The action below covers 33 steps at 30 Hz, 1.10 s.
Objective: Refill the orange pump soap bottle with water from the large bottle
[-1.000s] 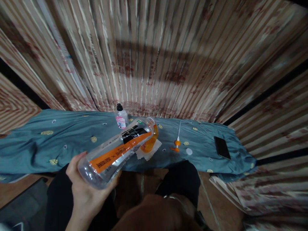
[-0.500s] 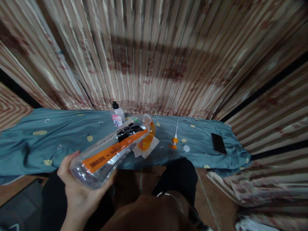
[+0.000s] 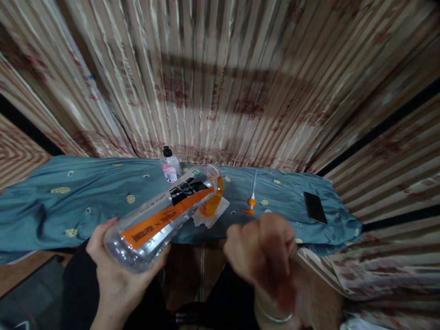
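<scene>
My left hand (image 3: pixel 120 270) is wrapped round the base of a large clear plastic bottle (image 3: pixel 161 220) with an orange, black and silver label. The bottle tilts, its neck up and to the right, over a smaller bottle (image 3: pixel 213 199) of orange liquid standing on a white paper napkin (image 3: pixel 220 215). Part of the orange bottle is hidden behind the clear one. My right hand (image 3: pixel 261 252) is raised in front of the table's near edge, blurred, its fingers curled; whether anything is in them cannot be made out. Beyond it lies an orange pump top (image 3: pixel 252 204) with a long tube.
A small clear bottle with a black cap (image 3: pixel 170 167) stands behind the large bottle. Toward the right end of the table's blue-green cloth (image 3: pixel 99 183) lies a black phone (image 3: pixel 315 207). Pleated curtains (image 3: pixel 220 82) hang at the back and sides.
My right hand has come up from low in the middle to the right, now covering most of the white disc on the cloth. My left hand and the tilted bottle stay nearly the same.
</scene>
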### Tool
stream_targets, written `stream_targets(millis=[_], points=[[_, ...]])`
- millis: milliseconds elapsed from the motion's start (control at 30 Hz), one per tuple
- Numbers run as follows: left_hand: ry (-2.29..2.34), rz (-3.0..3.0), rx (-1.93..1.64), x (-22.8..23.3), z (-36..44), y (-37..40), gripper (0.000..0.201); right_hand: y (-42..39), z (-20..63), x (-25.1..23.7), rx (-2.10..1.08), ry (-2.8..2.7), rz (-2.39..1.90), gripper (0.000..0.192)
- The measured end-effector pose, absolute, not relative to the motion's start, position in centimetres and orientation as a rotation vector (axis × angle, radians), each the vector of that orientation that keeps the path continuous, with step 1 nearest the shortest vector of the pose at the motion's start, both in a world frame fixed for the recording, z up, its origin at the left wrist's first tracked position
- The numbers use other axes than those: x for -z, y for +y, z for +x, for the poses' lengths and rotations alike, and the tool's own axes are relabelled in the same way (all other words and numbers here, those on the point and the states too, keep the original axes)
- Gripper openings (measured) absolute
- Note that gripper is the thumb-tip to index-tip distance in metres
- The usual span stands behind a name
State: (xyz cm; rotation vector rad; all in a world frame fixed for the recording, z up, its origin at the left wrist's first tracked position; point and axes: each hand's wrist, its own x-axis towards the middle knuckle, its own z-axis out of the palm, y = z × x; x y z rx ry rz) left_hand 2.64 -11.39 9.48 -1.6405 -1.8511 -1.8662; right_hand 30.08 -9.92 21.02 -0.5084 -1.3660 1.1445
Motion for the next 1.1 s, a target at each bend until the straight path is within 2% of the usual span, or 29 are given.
stream_targets(millis=[67, 167, 367, 433, 533, 867, 1100], points=[[-1.801, -1.663, 1.815, -9.6, 2.7, -11.3, 0.116, -6.1, 32.5, -19.9, -1.018, -1.249, -0.525, 0.049], [-1.823, -1.684, 1.797, -9.2, 2.1, -11.4, 0.12, -0.2, 35.1, -16.4, -0.759, -1.113, -0.829, 0.041], [-1.843, -1.801, 1.73, -8.3, 0.2, -11.9, 0.115, 3.8, 33.4, -8.2, -0.779, -1.36, -1.155, 0.12], [-1.83, -1.797, 1.738, -8.1, 0.0, -11.9, 0.115, 3.7, 32.0, -6.9, -0.819, -1.452, -1.184, 0.135], [-1.885, -1.797, 1.774, -7.9, 0.0, -12.0, 0.115, 3.8, 30.3, -6.4, -0.844, -1.531, -1.207, 0.145], [-1.934, -1.727, 1.84, -7.7, 0.3, -12.0, 0.123, 5.5, 28.8, -7.2, -0.742, -1.534, -1.308, 0.134], [-1.892, -1.762, 1.765, -7.9, 0.3, -12.2, 0.121, 5.6, 27.7, -7.1, -0.752, -1.465, -1.304, 0.11]])
